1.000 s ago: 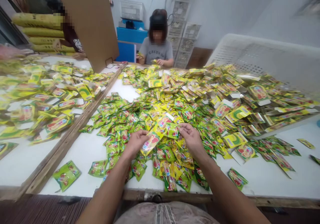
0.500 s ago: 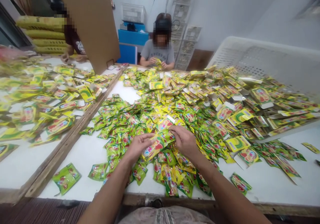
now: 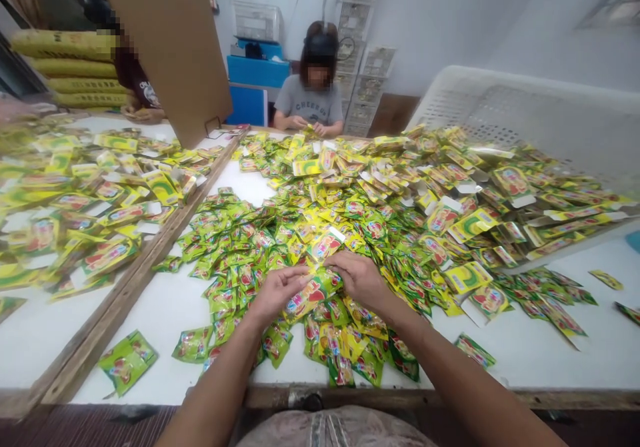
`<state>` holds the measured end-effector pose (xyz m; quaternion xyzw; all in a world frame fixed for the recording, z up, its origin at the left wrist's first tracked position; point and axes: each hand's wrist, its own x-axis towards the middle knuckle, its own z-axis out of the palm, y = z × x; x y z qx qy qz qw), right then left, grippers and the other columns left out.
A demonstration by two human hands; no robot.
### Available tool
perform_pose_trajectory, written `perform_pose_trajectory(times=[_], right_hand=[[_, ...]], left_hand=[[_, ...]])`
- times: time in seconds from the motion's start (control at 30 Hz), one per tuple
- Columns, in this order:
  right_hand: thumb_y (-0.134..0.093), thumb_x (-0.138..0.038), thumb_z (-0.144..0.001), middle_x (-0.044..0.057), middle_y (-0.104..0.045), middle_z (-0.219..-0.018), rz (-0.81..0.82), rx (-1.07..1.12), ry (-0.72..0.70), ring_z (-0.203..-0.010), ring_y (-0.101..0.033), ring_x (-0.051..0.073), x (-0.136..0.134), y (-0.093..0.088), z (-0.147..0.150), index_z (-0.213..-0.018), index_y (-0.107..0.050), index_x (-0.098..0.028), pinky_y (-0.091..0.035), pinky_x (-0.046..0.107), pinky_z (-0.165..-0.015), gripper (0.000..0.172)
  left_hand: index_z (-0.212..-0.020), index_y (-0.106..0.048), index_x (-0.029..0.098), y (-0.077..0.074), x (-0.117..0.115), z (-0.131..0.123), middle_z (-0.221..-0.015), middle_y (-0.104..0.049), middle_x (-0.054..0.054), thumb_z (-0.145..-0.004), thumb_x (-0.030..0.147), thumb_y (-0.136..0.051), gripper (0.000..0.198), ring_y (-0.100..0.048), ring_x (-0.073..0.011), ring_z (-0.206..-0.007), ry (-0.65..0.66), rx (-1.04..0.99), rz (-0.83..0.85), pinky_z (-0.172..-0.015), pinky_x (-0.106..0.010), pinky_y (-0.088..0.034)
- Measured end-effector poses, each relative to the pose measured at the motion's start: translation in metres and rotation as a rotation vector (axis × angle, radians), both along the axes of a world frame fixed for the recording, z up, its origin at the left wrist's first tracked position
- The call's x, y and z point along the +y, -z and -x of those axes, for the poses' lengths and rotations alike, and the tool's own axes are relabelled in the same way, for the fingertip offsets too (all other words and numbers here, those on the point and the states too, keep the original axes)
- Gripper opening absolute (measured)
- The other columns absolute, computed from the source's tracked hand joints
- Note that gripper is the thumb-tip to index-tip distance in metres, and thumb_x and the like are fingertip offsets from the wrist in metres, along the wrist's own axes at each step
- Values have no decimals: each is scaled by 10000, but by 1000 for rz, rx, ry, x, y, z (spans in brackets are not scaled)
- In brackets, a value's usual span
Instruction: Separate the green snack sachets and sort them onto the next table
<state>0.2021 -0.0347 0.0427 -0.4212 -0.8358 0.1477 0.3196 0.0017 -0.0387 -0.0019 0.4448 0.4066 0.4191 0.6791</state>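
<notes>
Low over a heap of green sachets [image 3: 235, 274], my left hand [image 3: 280, 294] pinches a small yellow carton [image 3: 300, 302] with a watermelon picture. My right hand [image 3: 357, 277] is closed, fingers bent, on a green sachet [image 3: 329, 283] at the carton's upper right end. How far the sachet sits inside the carton I cannot tell, as fingers cover part of it. Just beyond the hands lies another yellow carton [image 3: 325, 244] with its white flap out.
A pile of yellow cartons [image 3: 470, 224] spills from a tipped white perforated crate [image 3: 505, 110] at the right. A wooden strip [image 3: 145, 270] divides the table from more cartons [image 3: 110, 254] at left. Two co-workers sit across, one [image 3: 309, 100] beyond the heap, one partly behind a cardboard panel [image 3: 170, 47].
My right hand has moved slightly left, and less of the green sachet shows between my hands. The whole view has shifted slightly. The co-worker opposite has lowered their hands.
</notes>
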Motion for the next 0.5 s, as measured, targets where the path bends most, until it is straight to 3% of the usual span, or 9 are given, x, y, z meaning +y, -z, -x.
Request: perform_pose_trajectory(times=[0.1, 0.2, 0.33, 0.5], right_hand=[[-501, -233, -835, 49, -665, -879, 134, 62, 91, -763, -600, 166, -3, -1, 5, -965, -637, -191, -477, 294, -720, 193], [-600, -280, -765, 28, -639, -822, 257, 172, 222, -705, -574, 158, -8, 1, 11, -1008, -607, -188, -479, 280, -659, 260], [-580, -264, -760, 21, -633, -809, 289, 333, 314, -753, -580, 163, -13, 9, 22, -971, -587, -205, -477, 294, -708, 219], [-650, -318, -689, 8, -575, -735, 370, 454, 366, -674, -541, 146, -11, 13, 22, -897, -576, -189, -464, 268, -625, 256]], left_hand=[[-931, -698, 149, 1, 1, 0, -840, -711, -66, -595, 391, -753, 418, -618, -181, -750, -8, -12, 13, -716, -280, -460], [-948, -684, 135, 2, 3, -2, -818, -711, -69, -590, 387, -760, 444, -620, -174, -719, -30, -48, 43, -700, -282, -463], [-928, -680, 129, 3, 3, -5, -776, -708, -63, -574, 382, -771, 445, -620, -169, -685, -91, -60, 71, -669, -278, -465], [-927, -683, 139, -1, 2, -3, -782, -707, -58, -576, 394, -767, 441, -613, -162, -675, -70, -66, 55, -651, -267, -456]])
